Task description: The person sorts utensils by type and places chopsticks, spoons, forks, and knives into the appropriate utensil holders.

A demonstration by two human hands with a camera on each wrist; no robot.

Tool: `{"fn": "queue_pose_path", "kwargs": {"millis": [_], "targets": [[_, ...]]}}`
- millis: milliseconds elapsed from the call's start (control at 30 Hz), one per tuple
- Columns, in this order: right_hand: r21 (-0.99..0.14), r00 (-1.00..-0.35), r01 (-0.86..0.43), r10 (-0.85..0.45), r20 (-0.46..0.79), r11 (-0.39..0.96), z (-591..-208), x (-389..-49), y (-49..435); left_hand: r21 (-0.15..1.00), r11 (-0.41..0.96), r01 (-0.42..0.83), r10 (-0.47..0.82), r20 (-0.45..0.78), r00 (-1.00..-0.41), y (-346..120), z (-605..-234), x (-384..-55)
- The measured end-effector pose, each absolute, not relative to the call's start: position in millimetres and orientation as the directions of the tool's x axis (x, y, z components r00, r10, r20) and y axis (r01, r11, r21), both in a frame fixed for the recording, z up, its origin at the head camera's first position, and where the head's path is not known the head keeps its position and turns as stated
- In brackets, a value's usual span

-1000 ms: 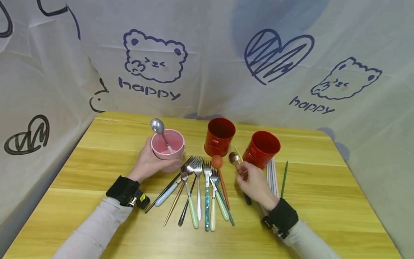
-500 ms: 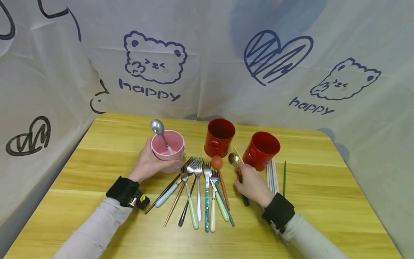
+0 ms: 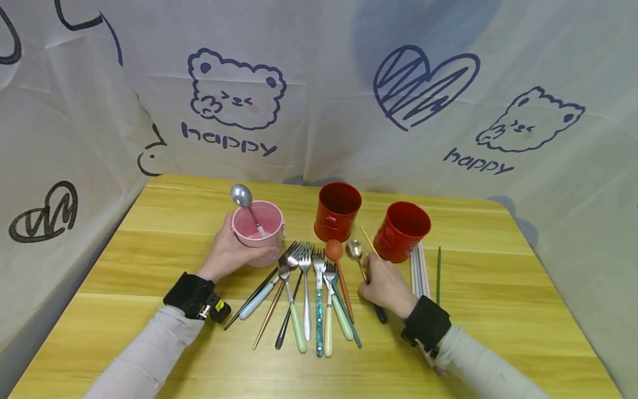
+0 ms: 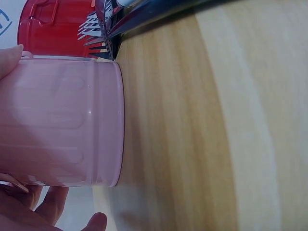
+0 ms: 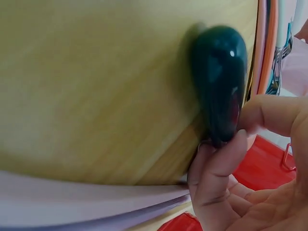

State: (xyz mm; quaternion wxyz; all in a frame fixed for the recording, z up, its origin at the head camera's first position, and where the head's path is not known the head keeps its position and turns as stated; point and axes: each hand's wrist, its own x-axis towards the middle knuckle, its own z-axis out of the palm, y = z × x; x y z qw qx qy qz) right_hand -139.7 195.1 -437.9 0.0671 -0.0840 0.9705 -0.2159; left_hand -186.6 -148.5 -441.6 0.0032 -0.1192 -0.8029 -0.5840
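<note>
My left hand (image 3: 226, 252) grips a pink bucket (image 3: 269, 245) around its side, the thumb across the front. A silver spoon (image 3: 241, 195) leans in that bucket, bowl up over the rim. In the left wrist view the bucket (image 4: 57, 120) stands on the table with its base flat. With bent fingertips, my right hand (image 3: 391, 285) pinches a spoon (image 3: 354, 249) in front of the right red bucket. Its rounded dark green handle end (image 5: 220, 82) sticks out below the fingers in the right wrist view. Part of the spoon's shaft is hidden by the hand.
Several forks (image 3: 305, 260) and other utensils fan out mid-table, with an orange spoon (image 3: 333, 249) beside them. Two red buckets (image 3: 333, 224) (image 3: 394, 244) stand behind. Pale striped sticks (image 3: 420, 271) and a green stick (image 3: 439, 277) lie right; a thin tan stick (image 3: 368, 239) lies near my right hand.
My right hand has shifted slightly; the spoon in it has turned, its bowl moving a little left and nearer and now looking brighter. The left hand and pink bucket stay put.
</note>
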Motion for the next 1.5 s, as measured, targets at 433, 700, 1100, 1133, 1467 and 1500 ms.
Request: {"fn": "queue_pose_path", "kwargs": {"millis": [433, 700, 1100, 1133, 1467, 1500], "targets": [[-0.543, -0.959, -0.099, -0.226, -0.172, 0.834, -434.0, -134.0, 202.2, 0.939, 0.276, 0.207, 0.192, 0.157, -0.969, -149.5, -445.0, -188.9], [-0.598, -0.940, -0.149, -0.302, -0.162, 0.787, -425.2, -122.3, 198.8, 0.939, 0.274, 0.209, 0.191, 0.160, -0.968, -150.3, -445.1, -189.3], [-0.632, -0.901, -0.341, -0.433, 0.009, 0.696, -404.5, -123.0, 170.0, 0.937, 0.301, 0.175, 0.173, 0.127, -0.977, -149.8, -441.7, -185.6], [-0.642, -0.897, -0.354, -0.441, 0.027, 0.680, -402.5, -124.9, 166.1, 0.936, 0.309, 0.168, 0.168, 0.120, -0.978, -150.1, -441.6, -185.3], [-0.647, -0.853, -0.505, -0.443, 0.275, 0.572, -369.9, -158.7, 121.7, 0.936, 0.314, 0.160, 0.164, 0.113, -0.980, -149.8, -443.1, -187.2], [-0.647, -0.846, -0.520, -0.438, 0.303, 0.557, -365.9, -162.2, 117.1, 0.935, 0.316, 0.160, 0.162, 0.113, -0.980, -149.8, -443.4, -187.3]]}}
